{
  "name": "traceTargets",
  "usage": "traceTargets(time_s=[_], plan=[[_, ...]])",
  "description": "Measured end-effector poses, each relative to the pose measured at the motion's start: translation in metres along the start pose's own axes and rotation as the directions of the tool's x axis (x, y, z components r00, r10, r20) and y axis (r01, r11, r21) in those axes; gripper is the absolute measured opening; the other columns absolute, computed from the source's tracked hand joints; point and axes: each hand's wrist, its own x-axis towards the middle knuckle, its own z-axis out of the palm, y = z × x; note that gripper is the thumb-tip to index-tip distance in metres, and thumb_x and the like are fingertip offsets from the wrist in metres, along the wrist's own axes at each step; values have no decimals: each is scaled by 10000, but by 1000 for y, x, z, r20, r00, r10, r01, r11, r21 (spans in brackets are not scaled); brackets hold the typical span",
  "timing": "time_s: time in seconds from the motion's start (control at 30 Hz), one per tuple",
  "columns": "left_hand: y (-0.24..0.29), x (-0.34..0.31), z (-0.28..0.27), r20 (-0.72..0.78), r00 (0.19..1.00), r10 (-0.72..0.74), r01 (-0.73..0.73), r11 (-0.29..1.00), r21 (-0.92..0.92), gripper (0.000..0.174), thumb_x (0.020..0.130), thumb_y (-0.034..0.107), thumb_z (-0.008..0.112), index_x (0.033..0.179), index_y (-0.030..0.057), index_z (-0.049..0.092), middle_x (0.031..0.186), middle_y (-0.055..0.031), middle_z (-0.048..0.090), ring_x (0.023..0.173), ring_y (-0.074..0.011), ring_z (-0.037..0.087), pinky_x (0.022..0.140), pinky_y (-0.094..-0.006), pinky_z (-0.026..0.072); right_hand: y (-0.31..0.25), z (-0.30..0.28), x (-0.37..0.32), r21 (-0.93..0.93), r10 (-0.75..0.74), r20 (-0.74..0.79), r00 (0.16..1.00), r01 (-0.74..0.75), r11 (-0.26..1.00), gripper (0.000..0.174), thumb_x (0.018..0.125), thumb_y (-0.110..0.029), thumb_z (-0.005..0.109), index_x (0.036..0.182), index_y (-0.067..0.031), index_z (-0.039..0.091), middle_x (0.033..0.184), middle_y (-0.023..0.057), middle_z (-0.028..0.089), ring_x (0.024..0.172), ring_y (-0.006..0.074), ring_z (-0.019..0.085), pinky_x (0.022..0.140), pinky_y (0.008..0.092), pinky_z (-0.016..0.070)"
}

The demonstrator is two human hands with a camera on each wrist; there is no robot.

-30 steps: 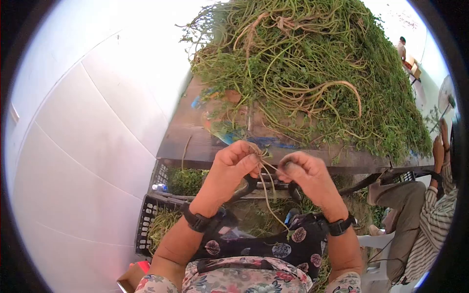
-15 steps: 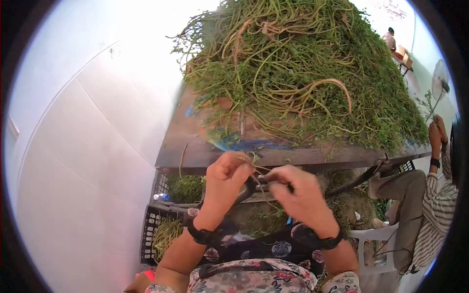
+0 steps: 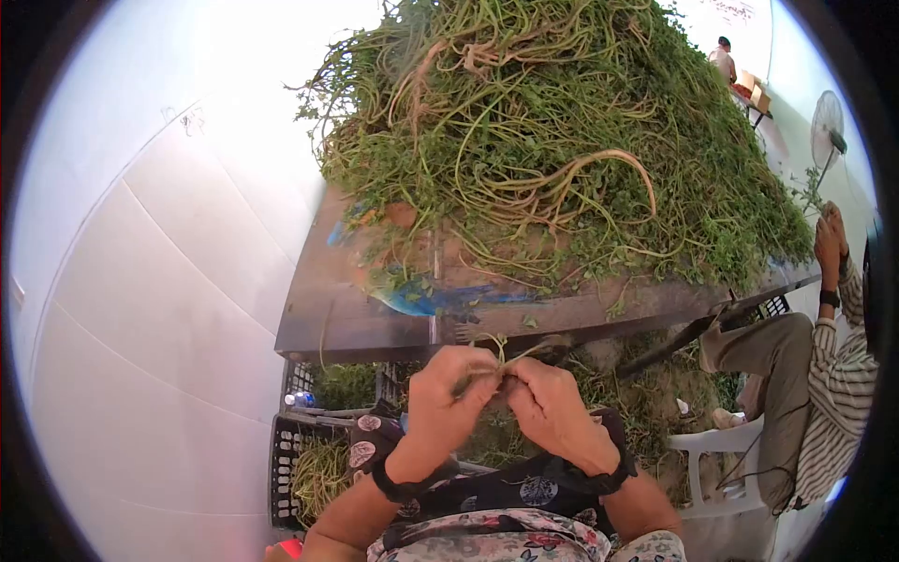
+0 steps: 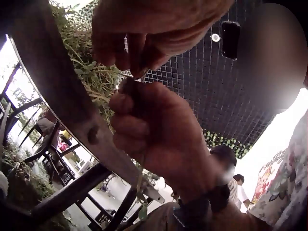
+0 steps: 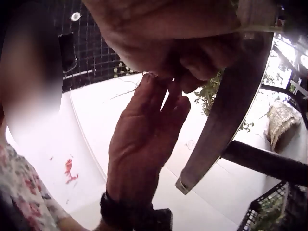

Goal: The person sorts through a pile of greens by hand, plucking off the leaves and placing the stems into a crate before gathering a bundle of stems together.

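Left hand (image 3: 448,397) and right hand (image 3: 554,408) both pinch thin, pale-green plant stems (image 3: 502,356)! Probably light, bendy, easily bruised; best held gently, mid-stem.

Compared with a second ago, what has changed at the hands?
The right hand has moved in towards the left hand: a gap showed between them before, and now their fingertips meet at the stems. I see nothing let go; the left hand still pinches the stems. The pile still lies on the table.
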Motion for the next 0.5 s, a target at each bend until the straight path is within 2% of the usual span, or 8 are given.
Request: traceTargets(time_s=[0.03, 0.1, 0.2, 0.27, 0.3, 0.37, 0.4, 0.5], plan=[[0, 0, 2, -13, 988, 152, -151, 988, 13, 173, 749, 25, 644, 910, 53, 590, 895, -105, 616, 816, -247, 610, 722, -302, 483, 3, -1, 0, 30, 29, 1, 1000, -29, 999, 146, 804, -86, 499, 903, -9, 573, 780, 209, 578, 709, 369, 574, 610, 372, 462], [-4, -1, 6, -11, 984, 180, -180, 981, -72, 188, 739, 11, 641, 913, 51, 582, 901, -100, 615, 826, -240, 610, 730, -300, 482, 8, -2, 1, 93, 78, 3, 997, -78, 993, 148, 807, -90, 487, 889, -3, 573, 750, 187, 585, 659, 317, 589, 584, 338, 457], [-7, -3, 5, 8, 985, 170, -167, 972, -165, 189, 760, 4, 623, 936, 33, 562, 931, -101, 606, 838, -212, 600, 738, -290, 477, 11, 2, 0, 592, 358, 114, 927, -353, 724, 127, 809, -95, 492, 852, -7, 573, 705, 87, 570, 567, 173, 528, 517, 280, 408], [-13, -7, 2, 34, 978, 206, -197, 966, -169, 174, 799, 16, 612, 962, 7, 551, 977, -112, 591, 837, -167, 576, 728, -270, 463, 24, -16, 2, 613, 374, 14, 927, -303, 730, 112, 812, -103, 510, 835, -7, 564, 700, 30, 535, 548, 107, 461, 487, 262, 370], [-12, -6, -3, 154, 974, 163, -144, 981, -128, 190, 791, 18, 619, 969, 5, 556, 979, -108, 593, 833, -165, 579, 722, -268, 466, 29, -25, 5, 619, 382, -32, 924, -281, 733, 109, 813, -107, 519, 826, -7, 559, 698, 2, 518, 539, 74, 427, 472, 253, 351], [-9, -4, -12, 372, 926, 54, -47, 999, -28, 220, 774, 23, 633, 983, 3, 566, 984, -100, 599, 826, -159, 585, 708, -265, 470, 21, -40, 15, 793, 482, -70, 873, -244, 558, 109, 815, -111, 524, 806, -6, 553, 690, -4, 496, 519, 69, 378, 458, 245, 321], [-12, -4, -13, 380, 924, 51, -76, 996, 50, 218, 771, 25, 632, 980, 4, 574, 967, -94, 606, 814, -153, 588, 698, -263, 472, 15, -46, 18, 864, 537, -76, 840, -213, 456, 111, 817, -112, 527, 795, -6, 550, 685, -7, 486, 509, 67, 353, 451, 241, 306], [-17, 1, -16, 357, 933, 39, -103, 982, 161, 188, 775, 33, 619, 960, 6, 594, 913, -78, 625, 787, -138, 596, 673, -260, 478, 7, -64, 28, 651, 463, -72, 883, -311, 693, 143, 820, -128, 547, 850, 11, 554, 714, 17, 526, 555, 96, 426, 495, 248, 360]])
